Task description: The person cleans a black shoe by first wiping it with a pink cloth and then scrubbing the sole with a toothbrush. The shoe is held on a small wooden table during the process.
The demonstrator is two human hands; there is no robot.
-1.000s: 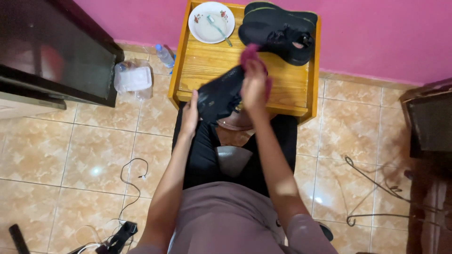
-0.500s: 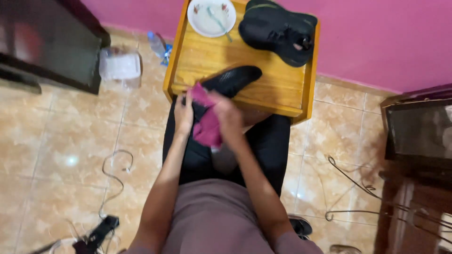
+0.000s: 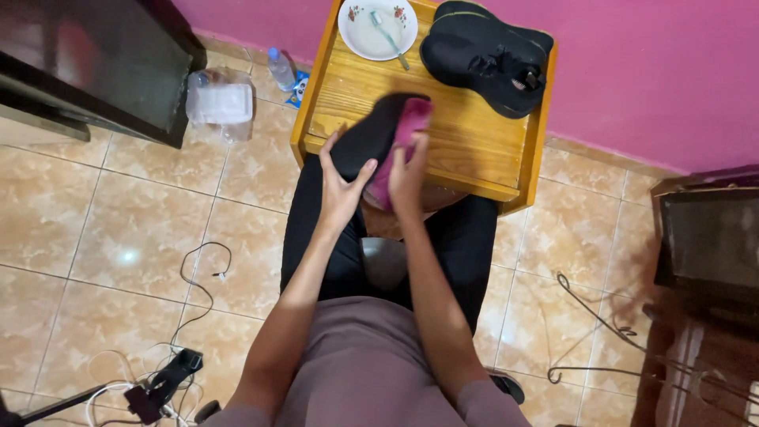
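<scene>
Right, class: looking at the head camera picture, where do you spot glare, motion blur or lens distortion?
Head view: a bright glare spot on the floor tile; the pink cloth under the right hand is smeared by motion blur; the black shoe held by the left hand is soft; the wooden table stays sharp.

A dark black shoe [image 3: 370,138] lies tilted over the near edge of the small wooden table. A soft pink cloth [image 3: 399,150] is pressed flat against its right side, partly bunched up.

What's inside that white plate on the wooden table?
The white plate holds a toothbrush with a pale handle. Beside it lies a black shoe. Under the plate, the wooden table is covered.
</scene>
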